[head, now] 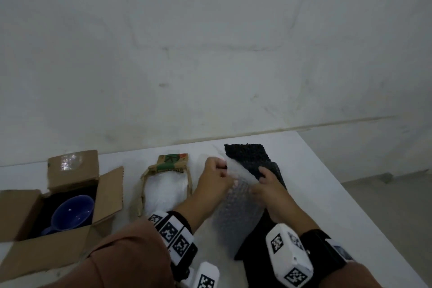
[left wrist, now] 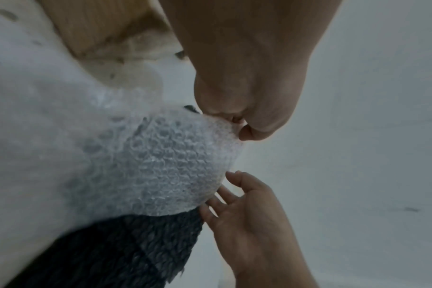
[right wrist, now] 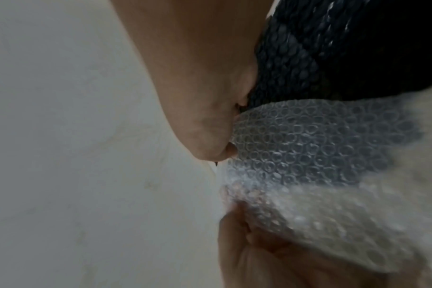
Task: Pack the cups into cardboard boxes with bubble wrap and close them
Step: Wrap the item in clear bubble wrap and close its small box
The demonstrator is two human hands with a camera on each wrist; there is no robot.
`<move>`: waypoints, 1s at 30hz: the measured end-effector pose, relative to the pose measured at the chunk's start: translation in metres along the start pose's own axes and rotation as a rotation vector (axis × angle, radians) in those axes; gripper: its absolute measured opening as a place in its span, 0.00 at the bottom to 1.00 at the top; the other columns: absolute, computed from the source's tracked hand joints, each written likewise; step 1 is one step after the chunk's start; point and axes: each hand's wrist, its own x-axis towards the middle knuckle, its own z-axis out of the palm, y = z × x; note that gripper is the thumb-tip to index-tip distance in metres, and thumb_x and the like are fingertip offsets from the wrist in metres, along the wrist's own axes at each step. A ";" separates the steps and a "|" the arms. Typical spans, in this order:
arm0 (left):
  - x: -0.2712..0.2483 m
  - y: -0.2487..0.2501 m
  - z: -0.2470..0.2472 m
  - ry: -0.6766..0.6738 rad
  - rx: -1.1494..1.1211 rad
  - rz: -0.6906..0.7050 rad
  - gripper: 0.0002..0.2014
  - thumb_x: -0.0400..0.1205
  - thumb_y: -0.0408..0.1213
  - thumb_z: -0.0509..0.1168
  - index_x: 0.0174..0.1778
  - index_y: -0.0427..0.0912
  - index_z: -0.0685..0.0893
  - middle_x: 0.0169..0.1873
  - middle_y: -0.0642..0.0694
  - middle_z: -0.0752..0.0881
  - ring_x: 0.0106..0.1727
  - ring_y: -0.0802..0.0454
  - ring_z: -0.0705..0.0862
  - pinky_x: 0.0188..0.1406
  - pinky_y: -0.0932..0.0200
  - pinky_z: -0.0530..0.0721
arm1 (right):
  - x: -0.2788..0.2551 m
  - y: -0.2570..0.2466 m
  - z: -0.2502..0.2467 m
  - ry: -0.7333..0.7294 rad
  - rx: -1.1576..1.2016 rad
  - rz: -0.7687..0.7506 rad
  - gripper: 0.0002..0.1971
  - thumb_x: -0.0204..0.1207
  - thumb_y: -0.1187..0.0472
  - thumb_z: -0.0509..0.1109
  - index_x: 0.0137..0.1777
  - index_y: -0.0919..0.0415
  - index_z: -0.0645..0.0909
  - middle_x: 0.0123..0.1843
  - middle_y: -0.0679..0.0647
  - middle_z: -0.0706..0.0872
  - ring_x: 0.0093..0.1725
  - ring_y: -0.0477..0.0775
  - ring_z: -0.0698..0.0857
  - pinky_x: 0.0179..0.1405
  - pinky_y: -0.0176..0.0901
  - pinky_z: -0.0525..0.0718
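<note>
A clear bubble wrap sheet is lifted off the table between both hands, over a black bubble wrap sheet. My left hand pinches the clear sheet's far left corner, seen close up in the left wrist view. My right hand holds the sheet's right edge where it meets the black sheet, its fingers tucked at the seam. A blue cup lies in an open cardboard box at the left. A smaller open box in the middle is filled with white bubble wrap.
The white table ends at a diagonal edge on the right, with floor beyond. A grey wall stands close behind the table. The big box's flaps stand up near my left forearm.
</note>
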 end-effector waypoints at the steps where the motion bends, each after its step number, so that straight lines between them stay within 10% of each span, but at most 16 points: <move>1: -0.003 0.007 -0.013 -0.019 -0.030 0.026 0.21 0.78 0.23 0.62 0.58 0.55 0.73 0.49 0.36 0.80 0.38 0.48 0.80 0.33 0.56 0.79 | -0.002 -0.009 0.007 -0.044 0.017 -0.037 0.37 0.74 0.72 0.65 0.80 0.52 0.58 0.76 0.54 0.66 0.56 0.49 0.76 0.51 0.45 0.81; 4: -0.009 0.026 -0.050 -0.010 0.068 0.112 0.27 0.79 0.24 0.62 0.72 0.51 0.73 0.57 0.39 0.82 0.43 0.51 0.81 0.38 0.62 0.79 | -0.004 -0.037 0.032 -0.062 -0.246 -0.247 0.24 0.71 0.75 0.65 0.67 0.58 0.77 0.65 0.55 0.77 0.53 0.51 0.80 0.45 0.38 0.80; 8: -0.019 0.042 -0.096 0.222 0.365 0.263 0.10 0.80 0.32 0.64 0.55 0.45 0.86 0.52 0.44 0.80 0.51 0.48 0.81 0.46 0.61 0.78 | -0.011 -0.070 0.066 0.008 -0.642 -0.489 0.06 0.62 0.63 0.70 0.28 0.53 0.80 0.45 0.54 0.83 0.46 0.55 0.81 0.34 0.38 0.73; 11: -0.028 0.050 -0.128 0.265 0.302 0.386 0.04 0.73 0.40 0.67 0.43 0.51 0.84 0.49 0.48 0.75 0.51 0.52 0.77 0.49 0.61 0.74 | -0.023 -0.091 0.090 -0.075 -0.311 -0.515 0.02 0.65 0.63 0.73 0.36 0.60 0.83 0.45 0.53 0.83 0.45 0.55 0.81 0.45 0.47 0.78; 15: -0.036 0.048 -0.162 0.074 -0.171 0.220 0.20 0.71 0.31 0.69 0.57 0.47 0.74 0.54 0.48 0.80 0.50 0.55 0.82 0.44 0.60 0.81 | -0.036 -0.114 0.119 -0.291 -0.011 -0.473 0.04 0.64 0.63 0.72 0.33 0.57 0.79 0.35 0.59 0.80 0.34 0.54 0.78 0.34 0.44 0.76; 20: -0.040 0.028 -0.189 -0.031 -0.075 0.079 0.13 0.77 0.27 0.68 0.57 0.39 0.82 0.46 0.44 0.87 0.45 0.48 0.86 0.40 0.60 0.83 | -0.036 -0.125 0.145 -0.344 0.228 -0.433 0.08 0.75 0.72 0.66 0.40 0.60 0.78 0.36 0.56 0.85 0.34 0.53 0.83 0.33 0.39 0.84; 24: -0.041 0.023 -0.200 0.061 -0.264 0.013 0.06 0.82 0.27 0.64 0.47 0.44 0.80 0.37 0.45 0.83 0.34 0.51 0.83 0.37 0.53 0.81 | -0.021 -0.107 0.148 -0.399 0.020 -0.315 0.21 0.73 0.72 0.69 0.65 0.57 0.73 0.56 0.59 0.85 0.53 0.60 0.86 0.50 0.55 0.83; 30: -0.038 0.019 -0.208 -0.008 -0.339 0.003 0.16 0.82 0.19 0.57 0.53 0.43 0.82 0.45 0.46 0.86 0.40 0.50 0.84 0.37 0.57 0.82 | -0.018 -0.080 0.154 -0.343 -0.192 -0.242 0.10 0.73 0.75 0.69 0.48 0.60 0.85 0.51 0.68 0.85 0.46 0.66 0.83 0.47 0.60 0.80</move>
